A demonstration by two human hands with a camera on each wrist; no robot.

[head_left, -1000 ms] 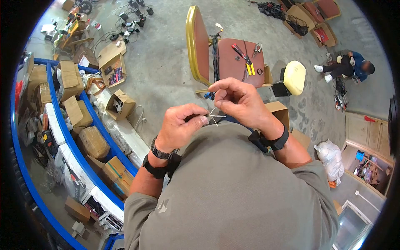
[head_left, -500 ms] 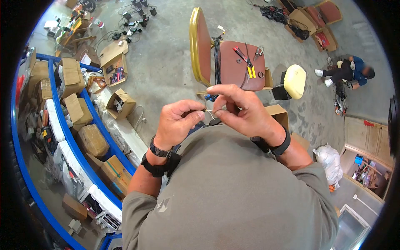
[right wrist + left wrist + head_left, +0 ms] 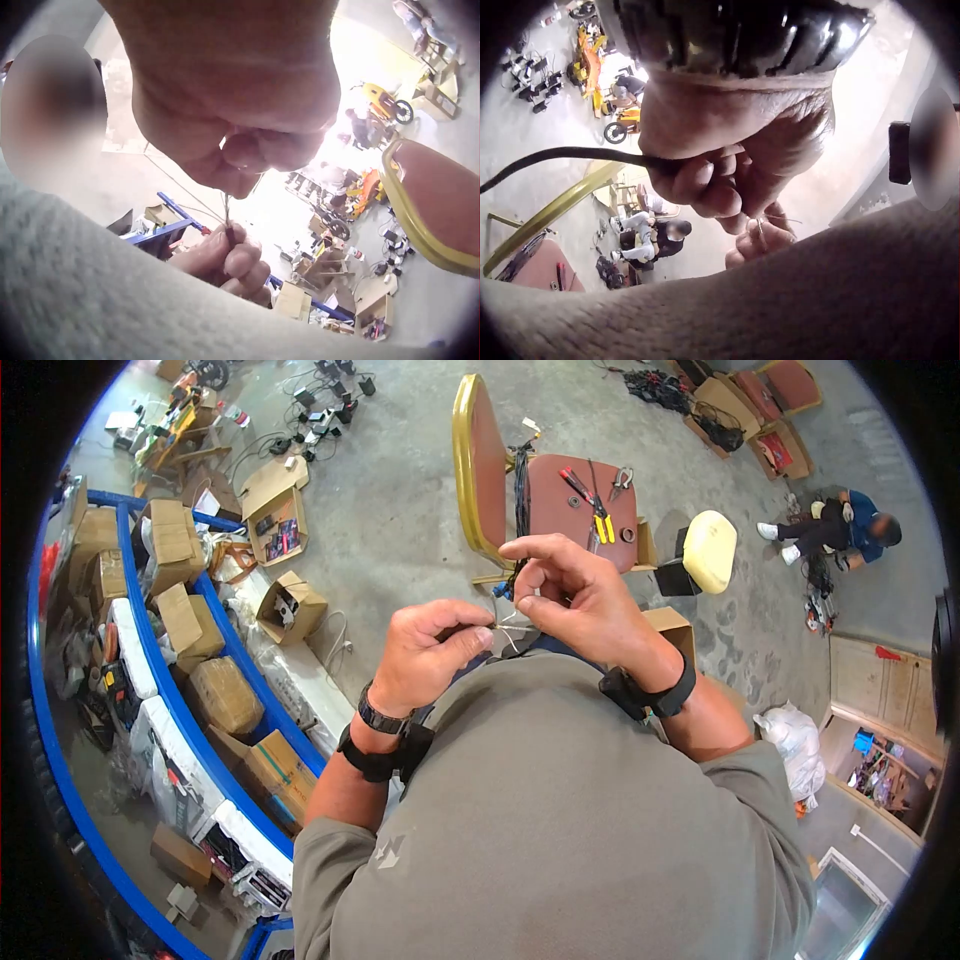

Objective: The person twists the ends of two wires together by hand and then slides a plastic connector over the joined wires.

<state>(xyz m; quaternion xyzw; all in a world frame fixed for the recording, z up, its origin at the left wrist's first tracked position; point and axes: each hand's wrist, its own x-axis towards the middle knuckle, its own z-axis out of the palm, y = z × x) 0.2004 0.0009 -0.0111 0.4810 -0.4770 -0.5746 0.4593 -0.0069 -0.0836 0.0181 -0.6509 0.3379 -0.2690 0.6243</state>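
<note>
My left hand [image 3: 430, 650] grips a black cable [image 3: 562, 152] near its end, thumb against forefinger; the cable's tail runs out behind the curled fingers in the left wrist view. Thin pale wires [image 3: 226, 204] stick out of the cable's end, between the two hands. Just right of it, my right hand [image 3: 585, 600] pinches some of these wires between thumb and fingers, close to the left fingertips. One loose wire [image 3: 180, 184] slants away to the side in the right wrist view. The right fingertips partly hide the wire ends.
Ahead stands a red chair [image 3: 560, 510] with wire strippers [image 3: 590, 505], pliers [image 3: 622, 482] and tape rolls on its seat. A yellow-topped stool [image 3: 708, 555] is to its right. Blue shelving [image 3: 160, 625] with cardboard boxes runs along the left. A person [image 3: 850, 530] sits at far right.
The right hand came closer to the left, then shifted slightly up and away. The wires, splayed apart earlier, now stretch toward the right fingers. The left hand keeps its grip on the cable.
</note>
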